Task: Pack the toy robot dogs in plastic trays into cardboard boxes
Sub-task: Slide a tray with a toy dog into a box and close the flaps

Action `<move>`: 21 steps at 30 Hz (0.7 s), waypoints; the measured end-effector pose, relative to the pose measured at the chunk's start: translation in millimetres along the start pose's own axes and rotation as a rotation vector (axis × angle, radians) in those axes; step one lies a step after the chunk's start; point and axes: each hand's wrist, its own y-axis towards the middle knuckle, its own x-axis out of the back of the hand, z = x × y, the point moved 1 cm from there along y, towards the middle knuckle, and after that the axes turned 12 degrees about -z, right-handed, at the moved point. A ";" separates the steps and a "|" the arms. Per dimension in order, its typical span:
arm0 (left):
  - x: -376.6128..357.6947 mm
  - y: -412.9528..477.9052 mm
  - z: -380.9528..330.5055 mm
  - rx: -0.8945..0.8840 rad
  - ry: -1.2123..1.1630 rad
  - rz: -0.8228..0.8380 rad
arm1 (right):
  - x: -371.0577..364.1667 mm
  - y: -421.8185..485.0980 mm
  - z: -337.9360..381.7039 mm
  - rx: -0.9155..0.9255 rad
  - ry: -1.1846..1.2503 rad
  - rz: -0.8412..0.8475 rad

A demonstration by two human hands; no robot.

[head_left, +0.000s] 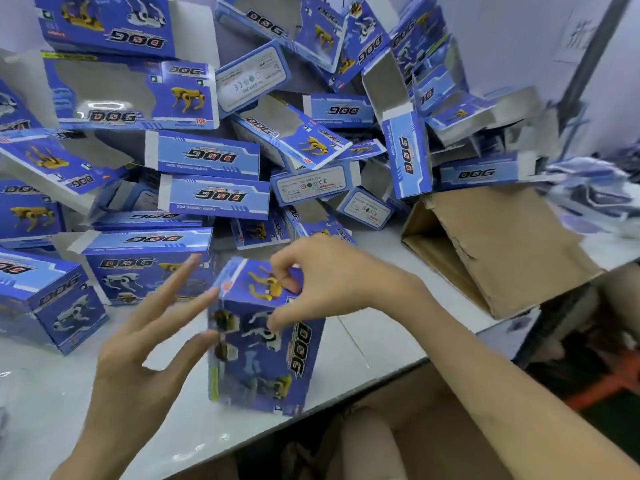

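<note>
White table (52,393) w/ upright "DOG" box (256,368)

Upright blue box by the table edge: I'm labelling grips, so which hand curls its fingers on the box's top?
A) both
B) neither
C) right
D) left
C: the right hand curls its fingers on top of the upright blue box; the left hand has straight, spread fingers.

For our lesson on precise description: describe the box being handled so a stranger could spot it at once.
A heap of blue DOG boxes covers the back of the white table. Before it, near the front edge, one box stands on end. Unlike the others it is held: the right hand pinches its top, the left hand touches its side with straight fingers.
</note>
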 end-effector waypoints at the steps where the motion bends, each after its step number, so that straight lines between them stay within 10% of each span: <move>1: -3.4 -2.5 2.1 0.045 -0.009 0.001 | 6.3 -8.8 -17.8 -0.142 0.096 -0.060; 6: -21.5 -40.9 33.5 0.283 -0.022 0.103 | 15.9 -68.5 -117.7 -0.887 0.881 -0.557; 10: -28.6 -63.9 56.1 0.429 0.037 0.232 | 10.8 -75.7 -165.5 -0.852 1.289 -0.983; 21: -23.6 -71.0 65.9 0.532 0.006 0.280 | -150.7 -90.4 -143.1 -0.562 -0.232 0.005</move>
